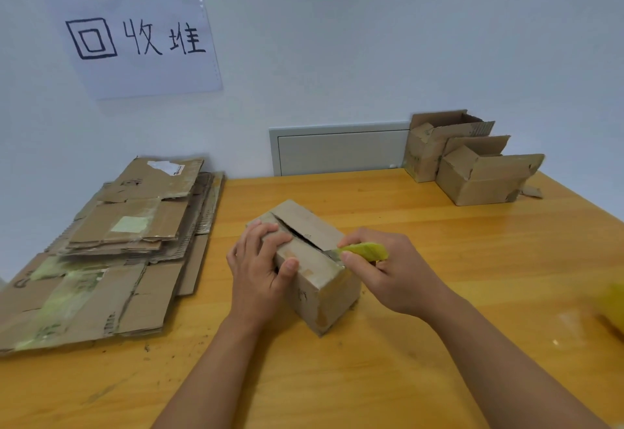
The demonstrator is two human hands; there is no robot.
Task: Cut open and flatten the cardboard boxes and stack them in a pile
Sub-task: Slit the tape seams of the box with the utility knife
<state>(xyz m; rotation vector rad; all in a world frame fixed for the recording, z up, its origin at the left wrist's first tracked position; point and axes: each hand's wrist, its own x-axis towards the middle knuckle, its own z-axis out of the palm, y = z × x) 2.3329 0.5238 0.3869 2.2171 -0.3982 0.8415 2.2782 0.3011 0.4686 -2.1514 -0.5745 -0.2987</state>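
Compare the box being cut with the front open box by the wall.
The box being cut has its top flaps down, seam slit apart; the front open box has flaps standing up. The left hand grips the first while the right hand holds a yellow knife; the other is untouched. Both are brown, unflattened.

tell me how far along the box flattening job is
Done: a pile of flattened brown cardboard sheets sits at the left of the wooden table. In hand: the left hand steadies a small brown cardboard box while the right hand cuts its top seam, partly split open, with a yellow-handled knife. Left: flattening that box, plus two open cardboard boxes at the far right.
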